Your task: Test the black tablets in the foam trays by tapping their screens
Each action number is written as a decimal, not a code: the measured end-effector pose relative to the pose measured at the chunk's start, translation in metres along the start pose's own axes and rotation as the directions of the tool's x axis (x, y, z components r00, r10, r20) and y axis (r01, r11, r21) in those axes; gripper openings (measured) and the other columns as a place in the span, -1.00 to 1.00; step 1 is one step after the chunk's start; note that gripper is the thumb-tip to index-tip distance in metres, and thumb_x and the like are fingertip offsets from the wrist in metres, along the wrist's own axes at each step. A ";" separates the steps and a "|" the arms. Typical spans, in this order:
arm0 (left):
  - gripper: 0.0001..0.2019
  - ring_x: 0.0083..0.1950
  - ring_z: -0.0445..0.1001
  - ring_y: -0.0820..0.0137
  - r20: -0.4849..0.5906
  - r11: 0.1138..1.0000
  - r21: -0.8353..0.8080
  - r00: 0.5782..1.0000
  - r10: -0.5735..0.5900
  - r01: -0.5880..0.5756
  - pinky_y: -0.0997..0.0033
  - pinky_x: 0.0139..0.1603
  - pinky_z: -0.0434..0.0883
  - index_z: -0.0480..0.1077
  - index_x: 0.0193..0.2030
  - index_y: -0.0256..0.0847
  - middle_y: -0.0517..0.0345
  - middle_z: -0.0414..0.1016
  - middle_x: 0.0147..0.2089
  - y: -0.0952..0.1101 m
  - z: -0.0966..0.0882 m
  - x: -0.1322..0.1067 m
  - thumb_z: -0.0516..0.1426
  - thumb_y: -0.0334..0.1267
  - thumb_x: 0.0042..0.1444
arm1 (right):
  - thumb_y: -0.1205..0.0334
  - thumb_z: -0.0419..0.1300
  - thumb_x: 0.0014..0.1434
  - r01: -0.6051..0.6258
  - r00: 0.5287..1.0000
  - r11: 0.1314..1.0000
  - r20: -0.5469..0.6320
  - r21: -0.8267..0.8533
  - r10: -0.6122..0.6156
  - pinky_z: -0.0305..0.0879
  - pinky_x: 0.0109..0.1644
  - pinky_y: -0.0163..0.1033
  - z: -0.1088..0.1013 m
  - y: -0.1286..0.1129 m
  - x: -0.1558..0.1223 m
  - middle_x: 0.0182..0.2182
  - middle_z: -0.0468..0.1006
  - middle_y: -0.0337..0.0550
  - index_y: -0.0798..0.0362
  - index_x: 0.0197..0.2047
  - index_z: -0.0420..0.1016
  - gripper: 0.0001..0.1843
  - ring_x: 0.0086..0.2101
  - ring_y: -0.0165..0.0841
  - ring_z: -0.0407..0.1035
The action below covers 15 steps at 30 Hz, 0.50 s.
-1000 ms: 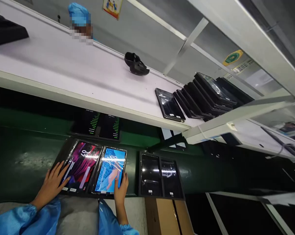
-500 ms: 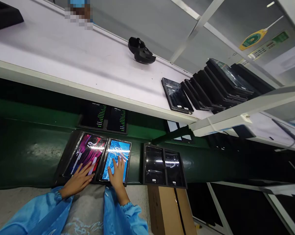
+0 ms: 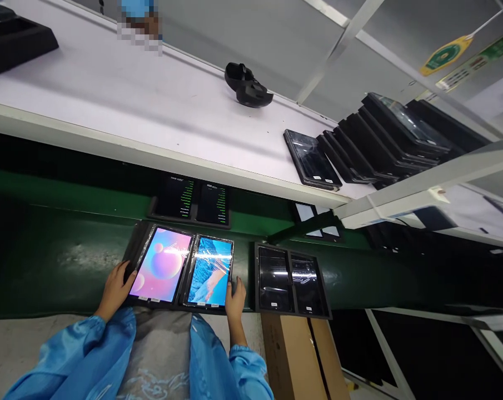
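Observation:
Two lit tablets lie side by side in a black tray (image 3: 138, 240) right in front of me. The left tablet (image 3: 163, 264) shows a pink and purple picture with round shapes, the right tablet (image 3: 210, 272) a blue one. My left hand (image 3: 116, 287) is closed on the tray's left edge, its thumb near the pink screen. At the opposite edge my right hand (image 3: 235, 300) grips the tray, fingers along its side. The fingertips under the rim are hidden.
Right of my tray sits another black tray (image 3: 293, 315) with two dark tablets. Behind, two tablets (image 3: 193, 200) show green lines. A white shelf (image 3: 159, 105) overhangs the green bench, carrying a stack of black trays (image 3: 372, 139). Cardboard boxes (image 3: 297, 355) stand below right.
Both hands have left the screens and moved outward to the tray's sides. Both screens now show plain pictures without clock text; the left one turned from dark magenta to pink.

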<state>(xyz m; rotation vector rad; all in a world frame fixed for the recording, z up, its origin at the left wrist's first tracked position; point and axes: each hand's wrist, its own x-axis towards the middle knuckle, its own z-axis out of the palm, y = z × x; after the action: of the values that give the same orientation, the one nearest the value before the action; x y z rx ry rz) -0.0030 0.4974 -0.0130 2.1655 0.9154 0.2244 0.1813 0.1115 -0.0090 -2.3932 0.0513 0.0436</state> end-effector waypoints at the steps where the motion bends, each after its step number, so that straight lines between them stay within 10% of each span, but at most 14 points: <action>1: -0.28 0.34 0.22 -0.02 0.010 1.000 0.000 1.000 0.001 -0.001 -0.03 0.43 0.15 0.30 0.21 -0.32 -0.24 0.28 0.28 0.001 -0.001 0.006 -0.12 0.24 0.16 | -0.37 -0.03 0.18 -0.071 0.997 0.995 0.022 0.069 0.070 0.15 0.30 0.17 0.000 0.004 -0.002 0.14 0.47 0.40 0.34 0.15 0.48 -0.09 0.20 0.13 0.31; 15: -0.37 0.12 0.40 0.01 0.049 0.992 -0.079 0.994 -0.099 0.103 -0.03 0.22 0.36 0.32 0.14 -0.31 -0.19 0.40 0.02 0.010 0.015 0.060 -0.03 0.14 0.10 | -0.49 -0.03 0.09 -0.251 0.967 0.936 0.029 0.246 0.252 0.39 0.06 -0.02 0.012 -0.011 -0.013 -0.15 0.67 0.19 0.19 -0.17 0.67 -0.12 -0.08 0.02 0.53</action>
<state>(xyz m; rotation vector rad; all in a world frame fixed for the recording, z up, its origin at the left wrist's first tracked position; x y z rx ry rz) 0.0526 0.5243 -0.0239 2.0351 0.9710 0.1594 0.1690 0.1278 -0.0093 -2.1226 0.3454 0.1455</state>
